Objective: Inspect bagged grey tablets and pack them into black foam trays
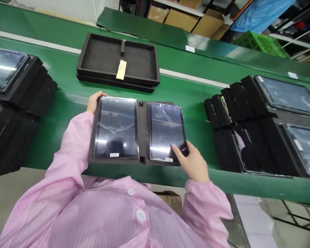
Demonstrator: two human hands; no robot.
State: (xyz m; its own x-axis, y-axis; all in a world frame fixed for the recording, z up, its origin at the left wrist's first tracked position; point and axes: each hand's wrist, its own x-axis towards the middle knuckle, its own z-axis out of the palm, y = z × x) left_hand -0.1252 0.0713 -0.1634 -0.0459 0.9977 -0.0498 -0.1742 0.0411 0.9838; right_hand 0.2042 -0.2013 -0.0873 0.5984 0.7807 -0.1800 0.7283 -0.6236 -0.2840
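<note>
A black foam tray (143, 132) lies on the green bench in front of me, holding two glossy dark screens side by side. My left hand (94, 101) curls round the far left corner of the left screen (116, 126). My right hand (192, 162) grips the near right corner of the right screen (164, 129), fingers over the glass and the tray edge. Each screen carries a small white label near its front edge. Both my sleeves are pink.
An empty black foam tray (119, 62) with a yellow slip sits further back on the green conveyor (186, 91). Stacks of black trays with screens stand at the left (12, 100) and at the right (268, 127). Cardboard boxes and a green crate lie behind.
</note>
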